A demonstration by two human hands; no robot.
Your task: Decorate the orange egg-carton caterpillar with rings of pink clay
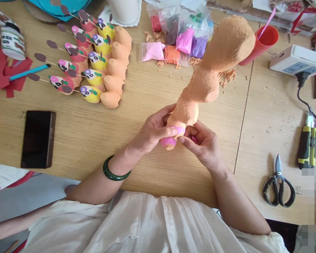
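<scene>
A tall, lumpy orange clay figure [200,86] leans away over the wooden table, its large rounded end farthest from me. Pink clay [169,141] covers parts of its narrow near end. My left hand [154,131] is wrapped round that near end from the left, with the thumb across the pink. On the right, my right hand [204,142] touches the same end with thumb and fingertip. A small bit of bright pink clay [195,140] sits within its curled fingers.
Rows of small clay figures [94,78] stand at the left behind a black phone [38,139]. Bagged coloured clay [184,40] lies at the back. A red cup [265,40], power strip [297,61], cutter [307,146] and scissors [279,186] are on the right.
</scene>
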